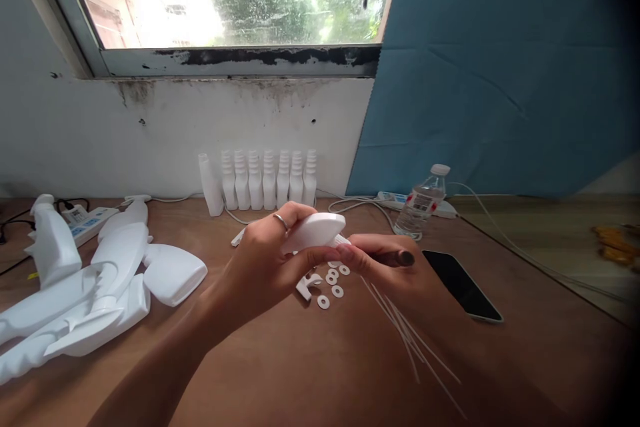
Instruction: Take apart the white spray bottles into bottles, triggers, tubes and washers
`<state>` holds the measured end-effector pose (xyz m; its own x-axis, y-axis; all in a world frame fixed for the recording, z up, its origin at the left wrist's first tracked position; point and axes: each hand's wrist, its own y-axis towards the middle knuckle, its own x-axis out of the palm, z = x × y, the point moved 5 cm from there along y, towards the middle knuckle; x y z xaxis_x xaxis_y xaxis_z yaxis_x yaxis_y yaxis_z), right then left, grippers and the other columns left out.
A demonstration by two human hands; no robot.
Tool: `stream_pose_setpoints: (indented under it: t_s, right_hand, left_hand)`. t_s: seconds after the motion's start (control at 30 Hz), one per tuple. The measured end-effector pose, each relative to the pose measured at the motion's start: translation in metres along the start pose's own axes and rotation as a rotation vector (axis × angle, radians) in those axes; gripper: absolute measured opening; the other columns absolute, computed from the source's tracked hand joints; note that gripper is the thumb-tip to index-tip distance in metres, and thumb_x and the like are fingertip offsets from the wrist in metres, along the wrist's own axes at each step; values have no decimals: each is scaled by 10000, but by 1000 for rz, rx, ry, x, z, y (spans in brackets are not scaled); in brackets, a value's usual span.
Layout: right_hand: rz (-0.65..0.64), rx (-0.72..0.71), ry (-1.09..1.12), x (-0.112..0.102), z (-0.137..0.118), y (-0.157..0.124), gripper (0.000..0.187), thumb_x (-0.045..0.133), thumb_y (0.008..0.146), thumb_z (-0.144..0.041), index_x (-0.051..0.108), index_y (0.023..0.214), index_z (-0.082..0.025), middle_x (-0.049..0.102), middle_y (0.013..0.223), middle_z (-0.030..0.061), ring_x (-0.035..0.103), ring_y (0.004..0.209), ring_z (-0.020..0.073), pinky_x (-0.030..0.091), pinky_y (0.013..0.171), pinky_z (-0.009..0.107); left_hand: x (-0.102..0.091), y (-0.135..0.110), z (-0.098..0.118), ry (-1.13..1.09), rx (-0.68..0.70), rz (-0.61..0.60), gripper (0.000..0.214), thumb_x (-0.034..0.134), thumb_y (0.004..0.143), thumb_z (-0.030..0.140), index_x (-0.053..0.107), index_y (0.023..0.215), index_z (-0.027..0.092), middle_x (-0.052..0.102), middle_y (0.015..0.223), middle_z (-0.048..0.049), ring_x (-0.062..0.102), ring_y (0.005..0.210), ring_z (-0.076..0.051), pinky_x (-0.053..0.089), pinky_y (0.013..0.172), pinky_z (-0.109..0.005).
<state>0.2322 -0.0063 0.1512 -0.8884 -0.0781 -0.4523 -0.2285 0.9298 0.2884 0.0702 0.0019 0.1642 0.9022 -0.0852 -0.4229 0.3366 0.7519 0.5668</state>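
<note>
My left hand [267, 250] is closed round a white plastic spray-head piece [314, 230], held above the brown table [280, 373]. My right hand [387, 267] grips a dark-handled tool [395, 257] in a pinch, its tip against the end of the white piece. Under the hands lie several small white washers [334, 283] and a small white trigger part [306, 285]. Several thin white tubes [405, 337] lie on the table under my right wrist.
A row of white spray heads [265, 180] stands against the wall. A pile of white bottles [95, 280] lies at the left, with a power strip [87, 221] behind. A water bottle [421, 203], a dark phone [461, 285] and cables [525, 250] are at the right.
</note>
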Motion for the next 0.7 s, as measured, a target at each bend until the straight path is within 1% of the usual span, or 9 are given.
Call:
stream_pose_setpoints:
  t_s: [0.1, 0.13, 0.2, 0.3, 0.43, 0.53, 0.63, 0.67, 0.7]
  right_hand:
    - [200, -31, -136, -11, 2, 4, 623, 622, 798, -587, 287, 459, -186, 257, 481, -21, 232, 492, 95, 171, 479, 286]
    - [224, -36, -171, -14, 4, 7, 625, 633, 781, -598, 276, 470, -191, 251, 484, -26, 226, 490, 94, 171, 479, 285]
    - [155, -14, -193, -17, 12, 15, 597, 591, 783, -648, 306, 509, -200, 283, 511, -29, 250, 487, 95, 198, 477, 277]
    - [-7, 73, -239, -25, 34, 23, 529, 428, 857, -676, 437, 611, -208, 388, 555, -20, 350, 494, 112, 275, 494, 272]
    - [-55, 244, -474, -44, 66, 27, 453, 397, 903, -602, 565, 752, -209, 556, 610, 25, 498, 544, 170, 348, 537, 295]
    - [108, 208, -563, -56, 64, 29, 368, 469, 897, -539, 621, 852, -207, 653, 759, 79, 601, 692, 234, 406, 605, 322]
    - [367, -20, -502, -59, 32, 22, 403, 435, 922, -555, 620, 1035, -215, 667, 1000, 106, 622, 892, 245, 450, 702, 331]
    - [434, -82, -478, -58, 21, 16, 434, 408, 930, -576, 610, 1065, -217, 659, 1000, 99, 618, 863, 224, 453, 694, 323]
    - [475, -120, -457, -57, 12, 10, 462, 384, 932, -601, 609, 1051, -216, 654, 907, 81, 604, 756, 194, 444, 648, 310]
  left_hand:
    - [-15, 1, 3, 89, 48, 181, 278, 737, 774, 387, 598, 943, 215, 645, 804, 12, 601, 632, -106, 478, 523, -198]
    - [-22, 1, 4, 93, 55, 247, 283, 748, 763, 384, 595, 928, 213, 637, 794, 15, 599, 641, -106, 476, 533, -197]
    - [-35, 1, 4, 56, 41, 324, 291, 751, 760, 380, 592, 937, 213, 623, 769, 18, 595, 642, -107, 473, 539, -200]
    - [-50, 2, 5, 5, 24, 362, 291, 751, 764, 365, 588, 955, 217, 611, 759, 19, 591, 650, -108, 471, 544, -201]
    - [-55, 4, 3, -118, -15, 344, 280, 705, 809, 364, 550, 990, 217, 611, 795, 12, 595, 668, -103, 485, 567, -199]
    - [-51, 8, -7, -283, -49, 332, 280, 653, 842, 378, 526, 1023, 207, 589, 777, 5, 588, 655, -106, 483, 549, -196]
    - [-42, 15, -24, -509, -168, 284, 271, 621, 840, 401, 514, 975, 192, 547, 733, 7, 543, 590, -96, 440, 485, -183]
    - [-37, 18, -30, -580, -233, 247, 277, 610, 839, 423, 509, 941, 186, 531, 716, 8, 521, 566, -92, 422, 467, -183]
    - [-31, 20, -35, -642, -303, 201, 294, 599, 838, 448, 502, 905, 179, 516, 697, 7, 498, 546, -89, 406, 453, -185]
